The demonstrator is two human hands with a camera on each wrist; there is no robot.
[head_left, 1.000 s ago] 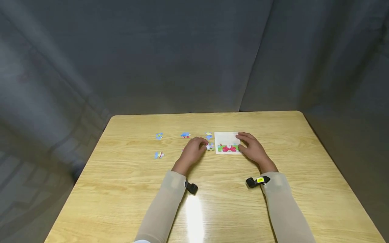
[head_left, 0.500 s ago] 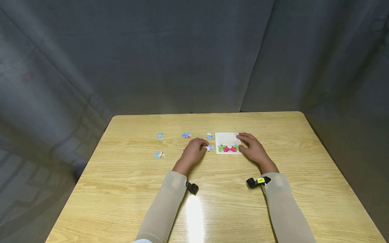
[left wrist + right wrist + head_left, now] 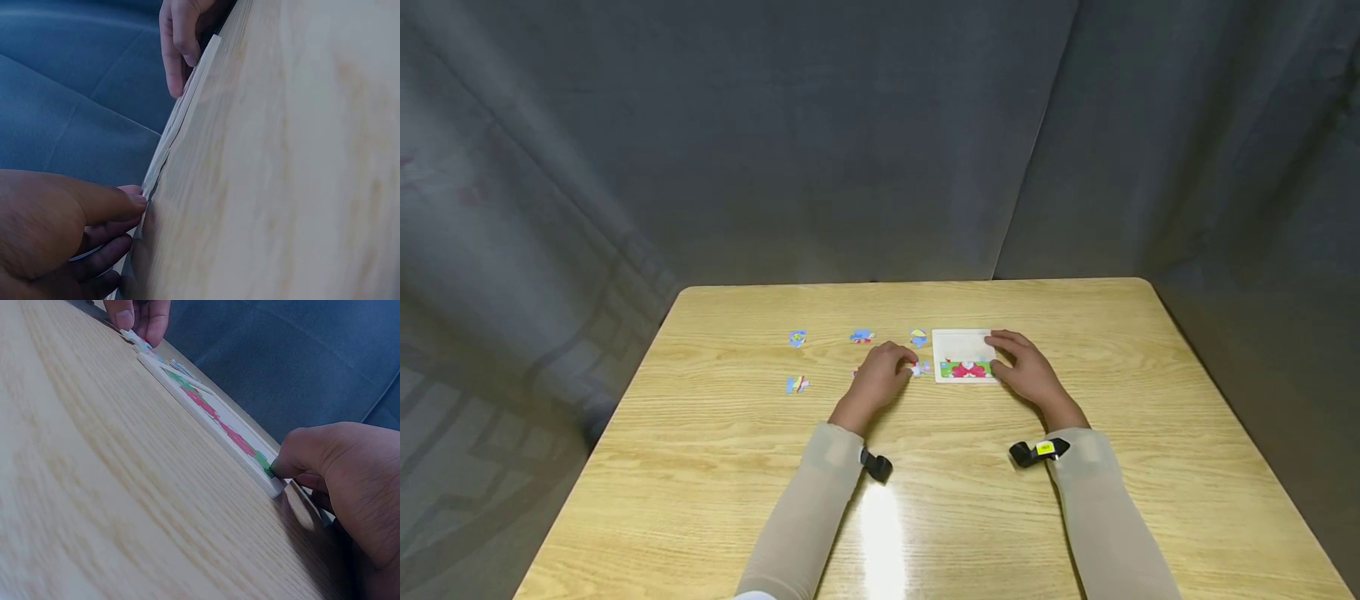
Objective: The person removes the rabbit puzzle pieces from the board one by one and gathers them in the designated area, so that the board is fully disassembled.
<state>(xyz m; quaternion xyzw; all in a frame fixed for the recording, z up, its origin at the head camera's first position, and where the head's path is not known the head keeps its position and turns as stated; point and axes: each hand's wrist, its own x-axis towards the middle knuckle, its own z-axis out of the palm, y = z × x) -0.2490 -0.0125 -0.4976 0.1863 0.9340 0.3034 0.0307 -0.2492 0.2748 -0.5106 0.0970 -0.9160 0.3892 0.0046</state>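
A: ok what kinda room is this, home or office?

B: tbh looks more like a curtained-off filming corner. Dark grey cloth (image 3: 820, 150) hangs behind the table (image 3: 970, 533) and down both sides, folds and all.

A: and the table itself?

B: wood-grain top, rounded far corners, a bright glare (image 3: 882, 533) on it. Plus a black wrist camera (image 3: 877, 467) on each sleeve (image 3: 797, 517), so yeah, recording setup. Can't tell what kind of building it's in though.

No legible text. A yellow label (image 3: 1045, 448) on the black wrist device (image 3: 1021, 453) at the right sleeve (image 3: 1108, 508) bears dark marks, too small to read.
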